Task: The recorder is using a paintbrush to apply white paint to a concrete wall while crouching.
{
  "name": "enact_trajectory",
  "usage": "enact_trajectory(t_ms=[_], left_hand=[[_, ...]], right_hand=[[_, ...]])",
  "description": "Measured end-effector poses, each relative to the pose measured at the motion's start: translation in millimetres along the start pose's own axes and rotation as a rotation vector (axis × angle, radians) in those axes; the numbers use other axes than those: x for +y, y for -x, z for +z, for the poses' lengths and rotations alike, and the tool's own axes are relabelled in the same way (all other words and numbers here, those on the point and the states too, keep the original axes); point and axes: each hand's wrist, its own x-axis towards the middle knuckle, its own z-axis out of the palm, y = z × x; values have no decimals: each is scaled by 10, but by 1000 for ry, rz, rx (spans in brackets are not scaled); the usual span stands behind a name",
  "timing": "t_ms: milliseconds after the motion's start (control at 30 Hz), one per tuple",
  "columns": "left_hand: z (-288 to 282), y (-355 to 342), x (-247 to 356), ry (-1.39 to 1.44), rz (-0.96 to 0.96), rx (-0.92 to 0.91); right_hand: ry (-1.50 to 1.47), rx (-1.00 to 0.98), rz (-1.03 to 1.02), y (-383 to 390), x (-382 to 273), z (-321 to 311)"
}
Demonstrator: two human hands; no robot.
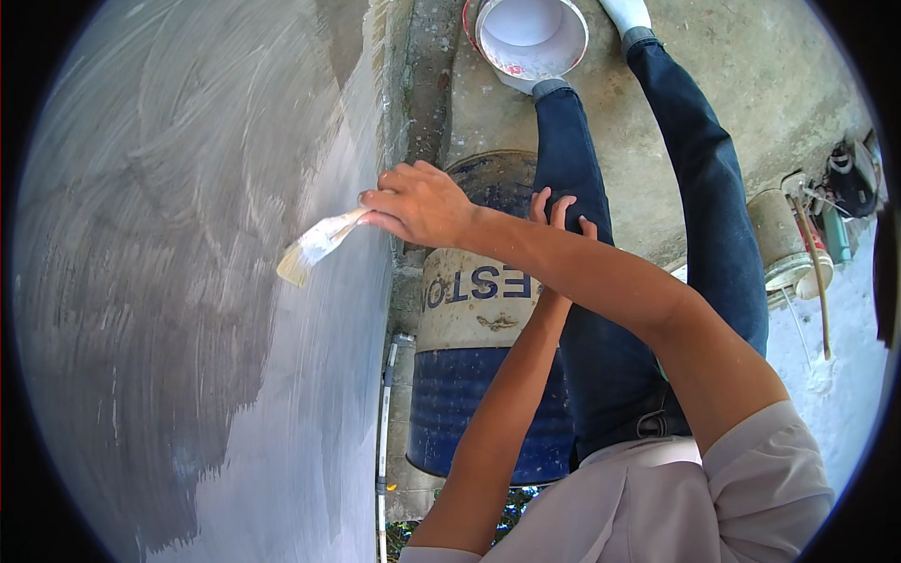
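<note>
My right hand (419, 202) is closed around the handle of a flat paintbrush (321, 246), reaching leftward across my left forearm. White paint coats the brush, and its pale bristle tips point down and left toward a grey wall (188, 235). I cannot tell whether the bristles touch the wall. Whitish streaks cover much of it, with a lighter coat along its right and lower part. My left hand (565, 214) lies on the leg of my blue jeans, partly hidden behind my right forearm, its visible fingers apart and holding nothing.
A blue and cream metal drum (488, 394) stands beside the wall and my legs. Near my foot is a bucket (532, 68) of white paint. A long pole (383, 422) runs along the wall. Dirty buckets (777, 239) and a stick (815, 272) are at right.
</note>
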Motion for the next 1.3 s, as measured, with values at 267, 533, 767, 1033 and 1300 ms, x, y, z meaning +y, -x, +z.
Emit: enact_trajectory(t_ms=[267,533,767,1033,1300], left_hand=[[51,119,-167,64,8,-206],[-6,-10,86,-74,-42,-45],[-92,-46,75,3,-111,-173],[-21,-83,207,-47,-79,-103],[122,22,-80,3,77,64]], right_hand=[[162,-69,639,-91,794,-94],[-6,25,707,23,72,-23],[-255,-130,454,571,-1092,-487],[7,-34,263,357,-164,-235],[64,-33,708,-107,293,-290]])
